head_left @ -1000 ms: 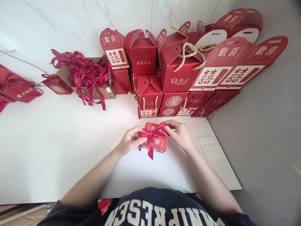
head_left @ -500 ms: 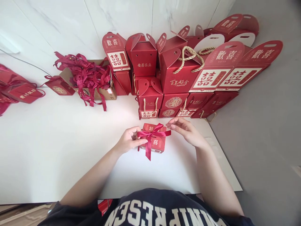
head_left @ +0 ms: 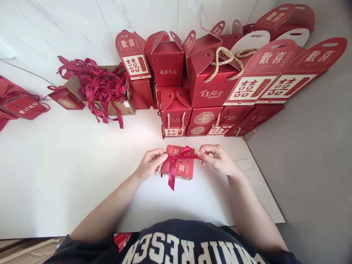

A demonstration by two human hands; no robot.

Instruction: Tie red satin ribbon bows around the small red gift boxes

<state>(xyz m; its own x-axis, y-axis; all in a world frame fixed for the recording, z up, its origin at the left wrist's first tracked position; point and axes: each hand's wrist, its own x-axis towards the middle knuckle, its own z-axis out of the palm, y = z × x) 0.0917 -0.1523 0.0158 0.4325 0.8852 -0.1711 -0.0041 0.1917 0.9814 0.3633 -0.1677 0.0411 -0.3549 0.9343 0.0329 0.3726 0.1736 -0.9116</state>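
A small red gift box (head_left: 181, 169) with pale lettering stands on the white table in front of me. Across its top lies a dark red satin ribbon (head_left: 172, 179) tied in a bow, one tail hanging over the near side. My left hand (head_left: 151, 164) pinches the bow's left loop between thumb and fingers at the box's left edge. On the other side, my right hand (head_left: 216, 158) has thumb and fingertips closed on the ribbon's right part, stretching it out past the box's edge.
Stacked red gift boxes (head_left: 205, 115), some with rope handles, line the wall behind. A cardboard box (head_left: 129, 106) overflows with red ribbons (head_left: 103, 86) at back left. Beside it sits a small red box (head_left: 67, 99); more red boxes (head_left: 26, 106) lie far left. A grey wall (head_left: 310, 146) bounds the right.
My right hand has closed from loosely open onto the bow's right part. My left hand has shifted its thumb up from the box top onto the left loop.
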